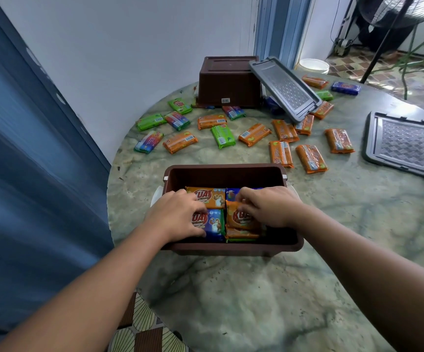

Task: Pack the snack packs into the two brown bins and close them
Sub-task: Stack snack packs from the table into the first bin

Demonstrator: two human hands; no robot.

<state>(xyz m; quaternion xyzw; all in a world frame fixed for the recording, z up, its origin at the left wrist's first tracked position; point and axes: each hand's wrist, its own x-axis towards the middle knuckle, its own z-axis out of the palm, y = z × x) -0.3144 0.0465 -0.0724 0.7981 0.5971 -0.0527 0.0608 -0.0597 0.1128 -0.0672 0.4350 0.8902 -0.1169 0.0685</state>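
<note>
Snack packs (pixel 241 219) under 2 hands fill 1 brown bin (pixel 231 247).

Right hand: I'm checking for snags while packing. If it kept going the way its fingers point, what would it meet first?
The right hand points left across the near brown bin. First in line looks like the left hand, though depth between them is unclear.

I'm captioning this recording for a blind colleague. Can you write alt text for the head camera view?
Both hands, left hand and right hand, arrange snack packs inside an open brown bin on a round marble table. Beyond it, many orange, green and blue loose packs lie scattered around an upturned second brown bin, with two grey lids nearby, one leaning on that bin.
</note>
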